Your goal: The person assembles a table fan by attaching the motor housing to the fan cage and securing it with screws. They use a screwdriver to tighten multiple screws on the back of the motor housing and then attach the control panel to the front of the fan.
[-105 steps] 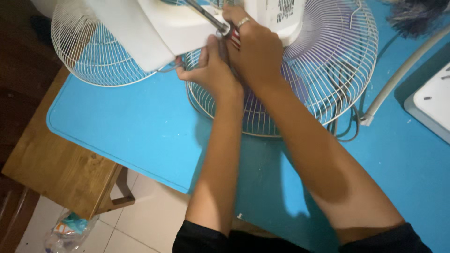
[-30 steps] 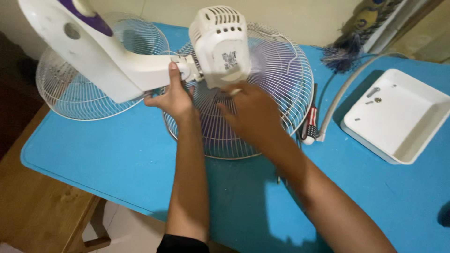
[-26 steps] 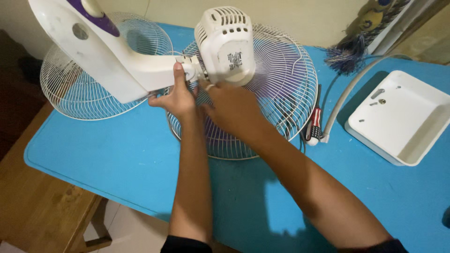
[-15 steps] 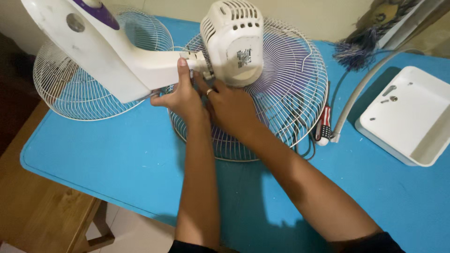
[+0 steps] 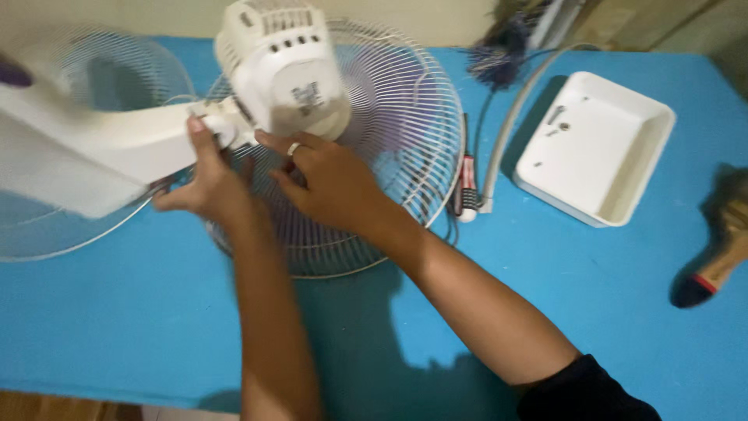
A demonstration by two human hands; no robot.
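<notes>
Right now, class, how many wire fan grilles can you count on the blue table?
2. One wire grille lies under the fan's motor housing, by both hands; the other grille lies at the far left, partly hidden behind the white stand.

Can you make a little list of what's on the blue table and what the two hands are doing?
left hand: grips the white fan neck
right hand: touches under the motor housing
fan cage: lies flat under the housing
second cage: left, blurred
screwdriver: lies beside the cage
white tray: right, small screws inside
brush: far right
table: blue top
</notes>
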